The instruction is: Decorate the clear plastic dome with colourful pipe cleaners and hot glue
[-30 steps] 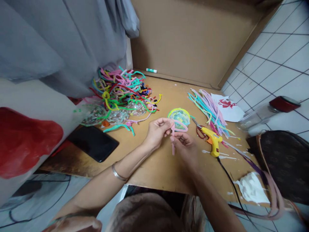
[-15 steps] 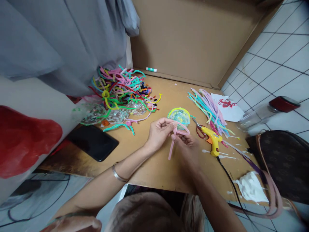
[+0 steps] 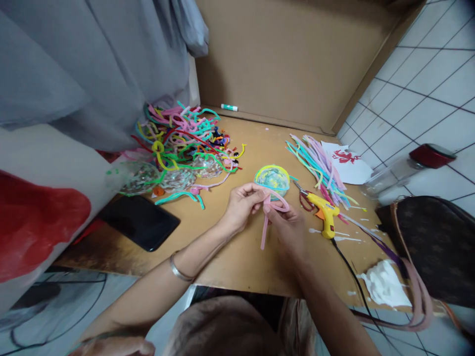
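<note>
A pink pipe cleaner (image 3: 264, 232) is bent into a loop, with one straight end hanging down. My left hand (image 3: 243, 203) pinches it where the strands cross, thumb against fingers. On the loop's other side my right hand (image 3: 287, 222) has its fingertips closed on the same pipe cleaner. Just beyond my hands sits a round, clear bowl-like piece (image 3: 272, 177) with a yellow and turquoise rim and mottled colours inside; my fingers cover part of its near edge.
Right of my hands lie a yellow glue gun (image 3: 324, 211), scissors (image 3: 305, 201) and a pipe cleaner bundle (image 3: 319, 163). Tissue (image 3: 386, 284), a bag (image 3: 430, 247) and a bottle (image 3: 401, 170) are farther right. At left are a black phone (image 3: 143, 222) and a colourful pipe cleaner heap (image 3: 185, 128).
Both hands stay on the pink pipe cleaner, its loop slightly reshaped and its hanging end a little lower. The whole view has shifted slightly.
</note>
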A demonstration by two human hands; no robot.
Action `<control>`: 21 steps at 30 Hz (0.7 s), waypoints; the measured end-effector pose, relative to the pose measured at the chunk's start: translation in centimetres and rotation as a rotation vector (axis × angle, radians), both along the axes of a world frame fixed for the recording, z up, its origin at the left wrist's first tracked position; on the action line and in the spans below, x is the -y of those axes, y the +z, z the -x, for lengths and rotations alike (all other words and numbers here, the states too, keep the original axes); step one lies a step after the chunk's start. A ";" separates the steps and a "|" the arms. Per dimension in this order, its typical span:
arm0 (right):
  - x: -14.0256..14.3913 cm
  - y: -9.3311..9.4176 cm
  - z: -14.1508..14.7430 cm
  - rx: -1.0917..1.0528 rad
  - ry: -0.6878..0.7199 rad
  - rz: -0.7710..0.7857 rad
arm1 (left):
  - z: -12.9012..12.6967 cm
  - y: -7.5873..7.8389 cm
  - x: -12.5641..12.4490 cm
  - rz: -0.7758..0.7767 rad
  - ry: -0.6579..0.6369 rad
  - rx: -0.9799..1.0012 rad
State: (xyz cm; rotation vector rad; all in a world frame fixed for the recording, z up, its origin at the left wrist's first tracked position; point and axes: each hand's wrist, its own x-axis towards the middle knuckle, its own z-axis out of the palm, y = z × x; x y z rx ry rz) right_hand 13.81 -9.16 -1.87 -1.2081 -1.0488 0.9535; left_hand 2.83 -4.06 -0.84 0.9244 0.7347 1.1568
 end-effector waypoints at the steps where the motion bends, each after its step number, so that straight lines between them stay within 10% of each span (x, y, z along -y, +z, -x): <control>1: 0.0 0.0 0.0 0.002 0.005 0.001 | 0.0 0.0 0.0 -0.003 -0.008 0.002; 21: 0.0 0.0 0.1 0.026 0.015 0.001 | -0.4 -0.4 0.3 -0.036 -0.009 -0.050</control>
